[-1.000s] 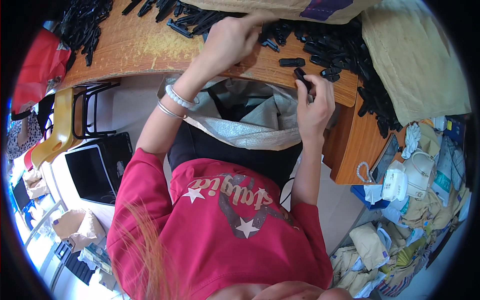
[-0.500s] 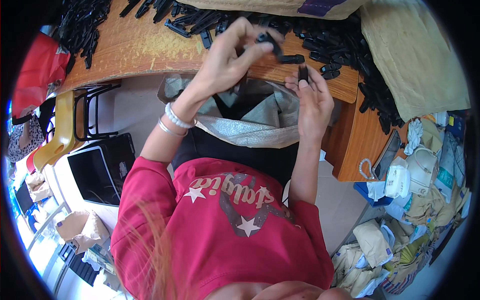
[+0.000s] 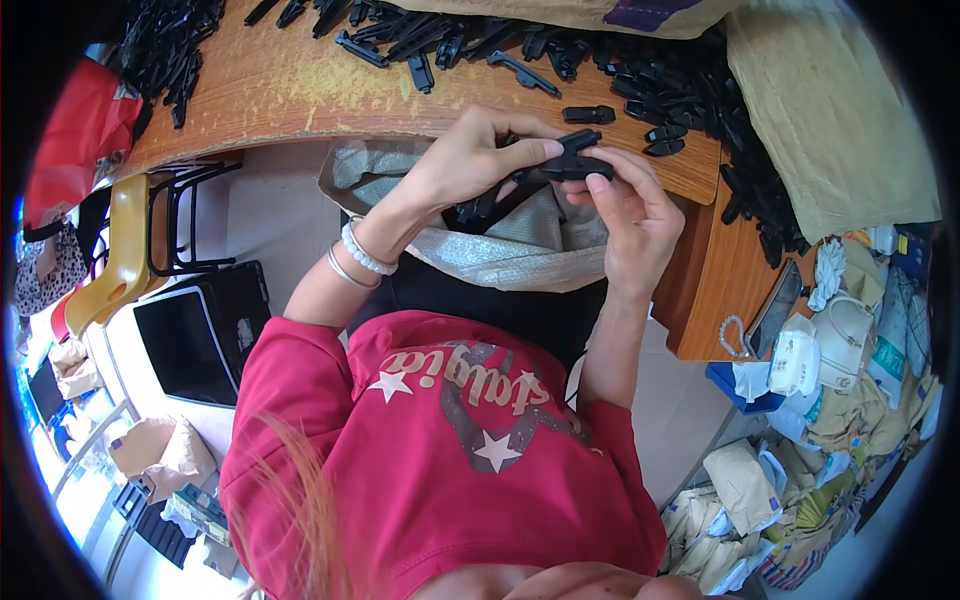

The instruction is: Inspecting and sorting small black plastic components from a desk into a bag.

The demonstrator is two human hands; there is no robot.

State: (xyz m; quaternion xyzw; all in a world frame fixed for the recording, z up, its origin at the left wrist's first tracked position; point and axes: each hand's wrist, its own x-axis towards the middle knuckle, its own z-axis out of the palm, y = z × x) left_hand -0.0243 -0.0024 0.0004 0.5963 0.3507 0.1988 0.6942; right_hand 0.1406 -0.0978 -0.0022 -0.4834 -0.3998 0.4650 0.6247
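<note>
Pieces of black plastic [image 3: 572,164] are held up by the near edge of the desk [image 3: 300,90], gripped from either side. The left hand [image 3: 480,158] is curled nearly closed, thumb pressed at one end; the right hand [image 3: 635,212] pinches the other end between thumb and fingers, a hold that probably steadies both sides. More dark parts [image 3: 482,207] show beneath the left palm (whether gripped or merely behind it, one cannot tell). The pale woven sack [image 3: 500,270] gapes below, likely placed to catch whatever drops, while heaps of similar parts [image 3: 690,95] lie apparently within easy reach.
</note>
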